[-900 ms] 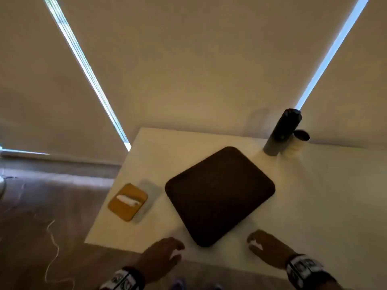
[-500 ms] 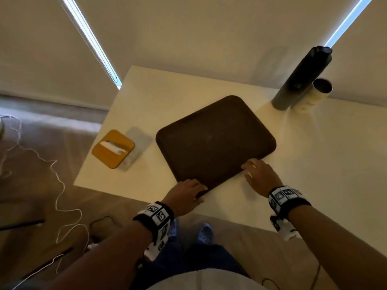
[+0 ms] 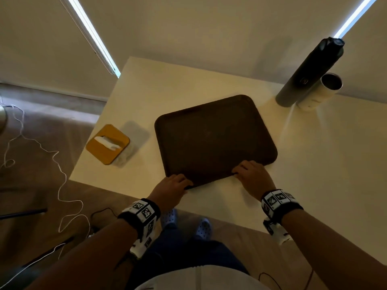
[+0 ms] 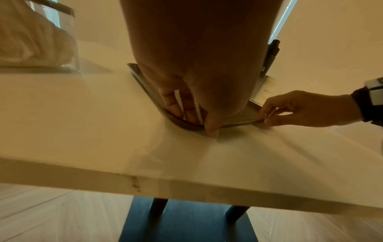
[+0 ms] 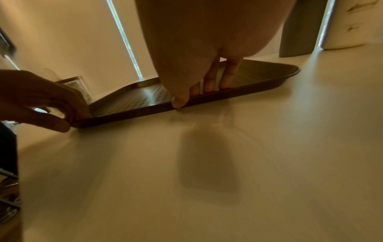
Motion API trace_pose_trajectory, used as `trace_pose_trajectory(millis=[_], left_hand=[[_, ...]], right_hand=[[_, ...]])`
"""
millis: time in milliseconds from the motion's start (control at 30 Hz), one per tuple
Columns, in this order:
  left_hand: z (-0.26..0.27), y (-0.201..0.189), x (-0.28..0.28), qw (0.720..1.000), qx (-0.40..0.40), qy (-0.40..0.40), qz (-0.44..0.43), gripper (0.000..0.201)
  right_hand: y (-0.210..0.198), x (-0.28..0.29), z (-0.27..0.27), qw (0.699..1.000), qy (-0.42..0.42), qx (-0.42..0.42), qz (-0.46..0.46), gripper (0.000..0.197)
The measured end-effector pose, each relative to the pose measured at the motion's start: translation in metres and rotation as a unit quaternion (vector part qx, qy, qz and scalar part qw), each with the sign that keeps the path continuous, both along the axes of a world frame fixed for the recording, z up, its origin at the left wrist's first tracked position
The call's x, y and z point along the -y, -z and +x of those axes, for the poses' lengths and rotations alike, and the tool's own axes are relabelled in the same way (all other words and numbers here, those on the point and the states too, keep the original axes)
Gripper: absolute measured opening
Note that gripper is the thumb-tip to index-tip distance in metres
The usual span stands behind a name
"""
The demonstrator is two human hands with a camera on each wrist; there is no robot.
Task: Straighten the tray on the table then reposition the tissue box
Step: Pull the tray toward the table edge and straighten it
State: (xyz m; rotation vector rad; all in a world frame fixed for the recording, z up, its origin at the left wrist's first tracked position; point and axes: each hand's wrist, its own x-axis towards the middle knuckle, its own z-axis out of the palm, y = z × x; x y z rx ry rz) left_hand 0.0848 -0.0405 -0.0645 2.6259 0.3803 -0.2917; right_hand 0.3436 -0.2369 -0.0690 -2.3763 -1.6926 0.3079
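1. Now both hands pinch the near rim of the tray (image 3: 213,139): the left hand (image 3: 169,190) clamps the near-left corner, the right hand (image 3: 252,177) clamps the near edge further right.
2. Each grip has fingers (image 5: 225,78) over the rim inside the tray and the thumb against its outer edge, close to the table (image 3: 314,164).
3. Beyond the two grips the tray lies flat on the table, skewed to the table's edges, its far corner pointing away.
4. Left of the left hand's grip, apart from the tray, the tissue box (image 3: 107,144) sits near the table's left edge, a white tissue showing in its yellow top.
5. Beyond the right hand's grip, past the tray's far-right side, a dark bottle (image 3: 307,74) and a white cup (image 3: 320,91) stand together.
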Motion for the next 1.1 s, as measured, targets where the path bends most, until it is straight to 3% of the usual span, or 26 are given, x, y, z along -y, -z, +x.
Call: trace_pose_trajectory(millis=[167,433,633,1099], left_hand=[[0.006,-0.006,-0.039,0.999,-0.020,-0.014,0.023,0.034],[0.041,-0.007,-0.098,0.998,-0.036,-0.049,0.027,0.053],[0.072,-0.010,-0.145,1.000,-0.023,-0.021,0.004,0.036],[0.102,-0.008,-0.191,1.000,-0.010,-0.014,-0.013,0.036]], right_hand=[[0.004,-0.017,-0.012,1.000,0.006,-0.013,-0.008,0.020],[0.003,-0.066,-0.016,0.996,0.072,-0.046,-0.013,0.018],[0.006,-0.102,-0.015,0.991,0.127,-0.034,-0.024,0.020],[0.003,-0.147,-0.004,0.978,0.204,-0.040,-0.006,0.020]])
